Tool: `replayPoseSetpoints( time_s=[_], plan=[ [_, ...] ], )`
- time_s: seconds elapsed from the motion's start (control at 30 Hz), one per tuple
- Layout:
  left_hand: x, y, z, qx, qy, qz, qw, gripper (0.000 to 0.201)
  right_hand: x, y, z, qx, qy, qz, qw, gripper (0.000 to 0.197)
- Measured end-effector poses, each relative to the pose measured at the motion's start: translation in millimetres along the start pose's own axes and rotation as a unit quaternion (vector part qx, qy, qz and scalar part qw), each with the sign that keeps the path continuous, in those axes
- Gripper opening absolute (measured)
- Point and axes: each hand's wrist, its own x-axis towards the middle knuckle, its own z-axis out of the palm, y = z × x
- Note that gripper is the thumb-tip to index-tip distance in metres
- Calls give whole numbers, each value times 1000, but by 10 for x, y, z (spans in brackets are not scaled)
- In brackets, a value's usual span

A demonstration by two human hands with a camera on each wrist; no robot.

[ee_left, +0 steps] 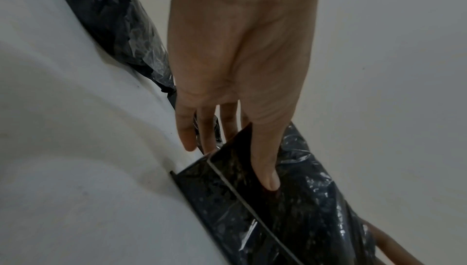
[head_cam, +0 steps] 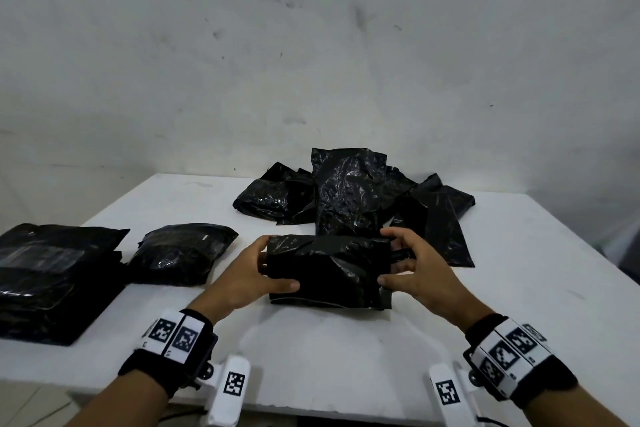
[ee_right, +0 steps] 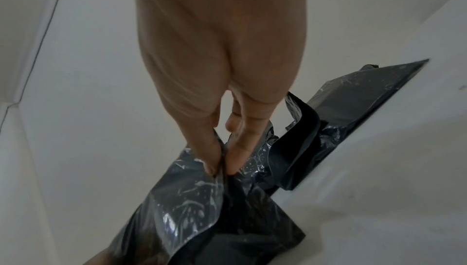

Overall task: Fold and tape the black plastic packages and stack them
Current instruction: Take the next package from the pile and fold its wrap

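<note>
1. Gripping the black package (head_cam: 329, 270) at both ends, the left hand (head_cam: 258, 270) and right hand (head_cam: 414, 267) hold it on the white table (head_cam: 519, 305), thumbs on top.
2. It looks light, soft and slippery; I'd hold the folded edges.
3. The plastic hides what's inside.
4. The finished stack (head_cam: 52, 277) sits left, the loose pile (head_cam: 356, 194) behind.

Dim, flat indoor light, wide-angle views

The head view is dull and grey, its edges bowed; soft shadows lie on the table (head_cam: 346, 340) just below the fingers (head_cam: 388, 234). Faint glare flecks the black plastic (ee_right: 182, 205) beyond the fingers in both wrist views, where the near palms are soft and the corners smeared.
</note>
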Motion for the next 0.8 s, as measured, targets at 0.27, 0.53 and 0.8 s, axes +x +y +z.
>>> replayPoseSetpoints(
  time_s=[0.27,0.53,0.8],
  plan=[
    [32,-82,43,-71,-47,-2,996,51,52,124,75,-91,-38,4,995,43],
    [-78,-52,-8,-216,-75,-34,973,82,32,169,135,120,4,53,991,54],
    [-251,30,121,-226,8,13,974,76,-33,17,157,128,-23,36,991,28]
  ],
)
